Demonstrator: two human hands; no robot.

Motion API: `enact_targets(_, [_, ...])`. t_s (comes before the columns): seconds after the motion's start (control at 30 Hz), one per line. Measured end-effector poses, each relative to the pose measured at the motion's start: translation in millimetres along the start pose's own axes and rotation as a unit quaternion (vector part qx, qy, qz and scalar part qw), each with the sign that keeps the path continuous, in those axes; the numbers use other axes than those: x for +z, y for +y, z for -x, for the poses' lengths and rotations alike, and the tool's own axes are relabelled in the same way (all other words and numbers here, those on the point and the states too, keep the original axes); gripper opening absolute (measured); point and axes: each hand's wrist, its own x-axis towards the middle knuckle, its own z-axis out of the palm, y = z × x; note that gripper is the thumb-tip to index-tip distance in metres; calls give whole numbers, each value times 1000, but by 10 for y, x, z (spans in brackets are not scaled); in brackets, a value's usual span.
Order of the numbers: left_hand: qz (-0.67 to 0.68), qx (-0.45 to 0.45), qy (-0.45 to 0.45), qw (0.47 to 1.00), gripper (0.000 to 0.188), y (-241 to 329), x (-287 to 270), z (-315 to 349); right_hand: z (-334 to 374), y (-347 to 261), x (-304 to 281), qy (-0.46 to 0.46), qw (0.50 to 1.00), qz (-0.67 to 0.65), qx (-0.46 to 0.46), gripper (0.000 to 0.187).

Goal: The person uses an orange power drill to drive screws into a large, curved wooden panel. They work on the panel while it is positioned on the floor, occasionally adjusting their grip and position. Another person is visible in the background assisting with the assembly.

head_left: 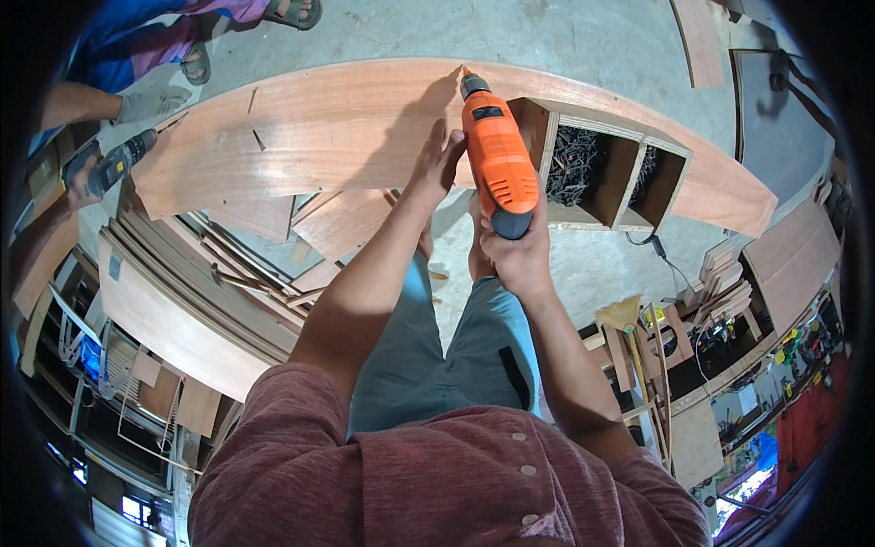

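You have the orange drill [501, 150] at 12 o'clock, its nose pointing away from you and its bit [466, 69] by the far edge of the board [346, 114]; whether it touches the wood, you can't tell from here. Your right hand [521, 260] is wrapped round the drill's rear end, at 5 o'clock from its nose, a hold that seems to give you command of its aim. Your left hand [437, 164], at 8 o'clock from the nose, has its fingers loosely spread beside the body, perhaps to steady it; contact is unclear. The box [679, 187], at 2 o'clock, holds fasteners [572, 164] in its compartments, open side up, apparently so they sit within your reach. At 10 o'clock, a co-worker's hand [84, 178] grips a dark drill [123, 162] near the board's end.
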Motion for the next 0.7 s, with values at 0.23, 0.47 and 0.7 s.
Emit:
enact_targets(0.23, [-38,42,142,988,99,488,211,203,-39,-208,-29,9,970,-206,126,67])
enact_targets(0.47, [-94,514,101,847,55,1559,587,356,-362,-683,-412,-86,992,23,85,59])
enact_targets(0.7, [-131,437,153,877,22,1775,727,63,-809,-1424,-613,-162,960,196,118,23])
